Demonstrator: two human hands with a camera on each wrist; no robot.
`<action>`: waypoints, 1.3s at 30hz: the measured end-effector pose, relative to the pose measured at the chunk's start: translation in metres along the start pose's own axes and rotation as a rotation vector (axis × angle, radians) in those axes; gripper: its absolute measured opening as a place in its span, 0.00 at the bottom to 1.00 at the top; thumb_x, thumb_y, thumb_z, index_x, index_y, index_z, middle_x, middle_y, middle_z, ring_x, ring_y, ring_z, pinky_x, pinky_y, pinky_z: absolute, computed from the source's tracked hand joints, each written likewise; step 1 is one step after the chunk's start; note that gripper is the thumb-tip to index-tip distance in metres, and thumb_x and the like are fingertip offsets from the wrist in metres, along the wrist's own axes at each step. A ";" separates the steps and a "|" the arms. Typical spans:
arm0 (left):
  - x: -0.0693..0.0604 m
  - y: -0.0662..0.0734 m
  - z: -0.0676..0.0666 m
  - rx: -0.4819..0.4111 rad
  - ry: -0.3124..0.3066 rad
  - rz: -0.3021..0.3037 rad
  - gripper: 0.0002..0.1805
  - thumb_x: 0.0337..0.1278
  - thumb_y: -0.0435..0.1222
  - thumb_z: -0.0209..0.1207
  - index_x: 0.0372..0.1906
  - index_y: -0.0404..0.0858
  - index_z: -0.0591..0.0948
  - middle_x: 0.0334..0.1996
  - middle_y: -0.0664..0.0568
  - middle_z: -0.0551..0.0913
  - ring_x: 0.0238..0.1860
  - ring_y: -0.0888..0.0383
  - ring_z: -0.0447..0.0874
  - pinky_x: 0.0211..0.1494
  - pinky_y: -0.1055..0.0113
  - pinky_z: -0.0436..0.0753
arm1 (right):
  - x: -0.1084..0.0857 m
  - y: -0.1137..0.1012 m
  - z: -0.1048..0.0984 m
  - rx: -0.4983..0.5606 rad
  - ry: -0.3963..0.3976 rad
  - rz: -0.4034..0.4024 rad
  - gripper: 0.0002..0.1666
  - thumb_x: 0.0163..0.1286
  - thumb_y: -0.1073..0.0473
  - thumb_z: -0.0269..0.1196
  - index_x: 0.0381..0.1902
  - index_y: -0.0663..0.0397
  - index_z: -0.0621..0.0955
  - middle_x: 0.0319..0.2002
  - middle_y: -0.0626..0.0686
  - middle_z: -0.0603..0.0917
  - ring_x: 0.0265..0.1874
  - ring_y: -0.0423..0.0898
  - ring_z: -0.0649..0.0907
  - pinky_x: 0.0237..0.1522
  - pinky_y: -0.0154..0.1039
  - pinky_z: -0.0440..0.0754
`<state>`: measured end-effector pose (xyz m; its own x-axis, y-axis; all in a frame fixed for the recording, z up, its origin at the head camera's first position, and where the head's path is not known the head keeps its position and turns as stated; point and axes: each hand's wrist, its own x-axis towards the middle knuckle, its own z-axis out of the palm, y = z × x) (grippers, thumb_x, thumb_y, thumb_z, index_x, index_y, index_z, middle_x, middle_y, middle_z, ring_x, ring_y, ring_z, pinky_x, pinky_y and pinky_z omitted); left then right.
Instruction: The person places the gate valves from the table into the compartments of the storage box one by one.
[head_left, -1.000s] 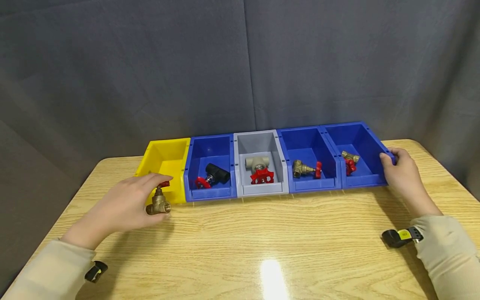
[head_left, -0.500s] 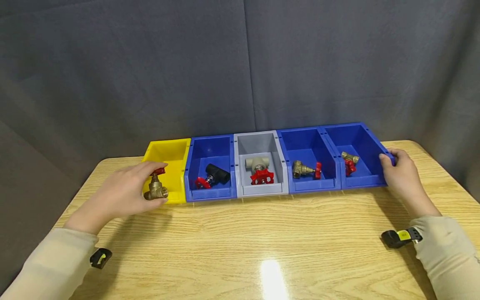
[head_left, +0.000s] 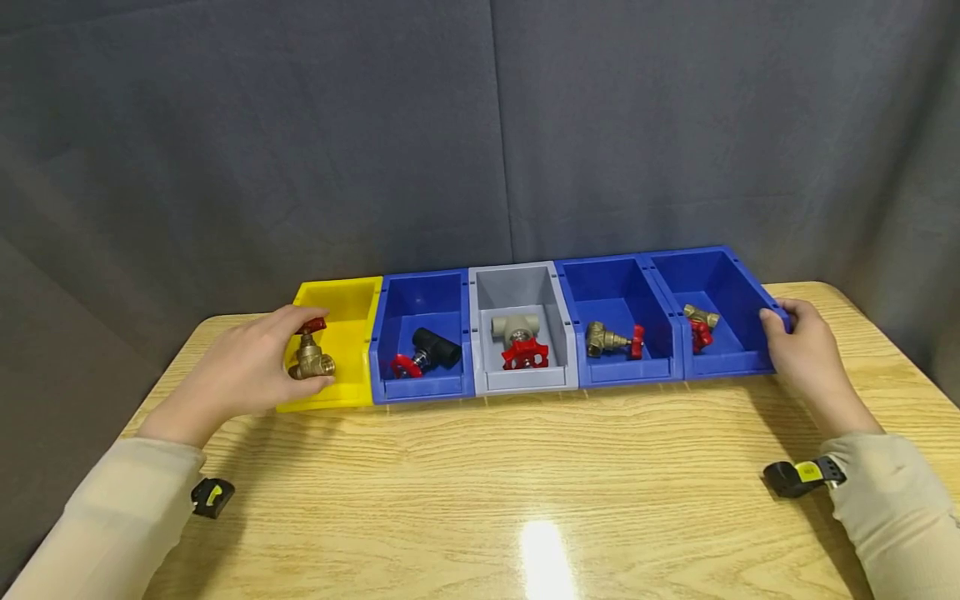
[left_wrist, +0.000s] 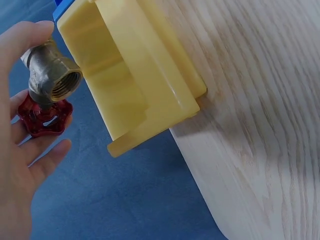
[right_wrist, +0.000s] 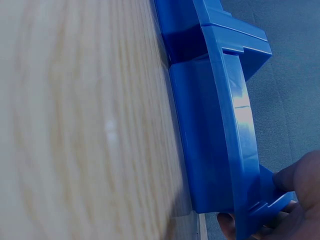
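My left hand (head_left: pixel 236 367) pinches a brass gate valve (head_left: pixel 308 360) with a red handwheel, thumb at the body and fingers by the wheel. The valve is upright over the left side of the yellow bin (head_left: pixel 343 302). In the left wrist view, the threaded port of the brass valve (left_wrist: pixel 49 72) shows beside the yellow bin wall (left_wrist: pixel 150 65). My right hand (head_left: pixel 816 358) grips the outer side wall of the rightmost blue bin (head_left: pixel 742 296). The right wrist view shows the thumb and fingers of my right hand (right_wrist: pixel 300 200) around that rim.
Between lie a blue bin (head_left: pixel 423 293) with a black tee valve (head_left: pixel 435 347), a grey bin (head_left: pixel 513 286) with a beige valve (head_left: pixel 516 326), and another blue bin (head_left: pixel 600 279) with a brass valve (head_left: pixel 597 339). A small brass valve (head_left: pixel 701 316) lies in the rightmost bin.
My left hand has carried the brass valve forward and slightly left, from the front edge of the yellow bin to over it. My right hand stays on the blue bin.
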<state>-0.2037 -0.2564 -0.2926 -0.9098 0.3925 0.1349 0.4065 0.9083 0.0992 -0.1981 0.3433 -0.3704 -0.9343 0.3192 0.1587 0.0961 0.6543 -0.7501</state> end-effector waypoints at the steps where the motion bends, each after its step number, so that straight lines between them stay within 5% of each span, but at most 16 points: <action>1: 0.001 0.000 0.000 -0.001 -0.002 -0.002 0.41 0.48 0.52 0.70 0.66 0.37 0.71 0.59 0.41 0.76 0.51 0.41 0.78 0.55 0.39 0.76 | 0.000 0.000 0.000 -0.001 0.000 0.000 0.33 0.80 0.53 0.42 0.65 0.81 0.61 0.56 0.80 0.69 0.53 0.70 0.72 0.50 0.62 0.71; 39: 0.045 -0.002 0.015 0.042 -0.163 -0.026 0.44 0.50 0.55 0.67 0.70 0.37 0.69 0.64 0.39 0.73 0.60 0.38 0.73 0.64 0.36 0.67 | -0.001 0.000 -0.001 -0.012 -0.007 0.007 0.33 0.80 0.53 0.41 0.66 0.81 0.61 0.57 0.80 0.68 0.53 0.69 0.72 0.50 0.62 0.71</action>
<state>-0.2472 -0.2388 -0.3011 -0.9229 0.3840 -0.0290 0.3820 0.9223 0.0588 -0.1968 0.3432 -0.3697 -0.9360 0.3191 0.1488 0.1067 0.6599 -0.7438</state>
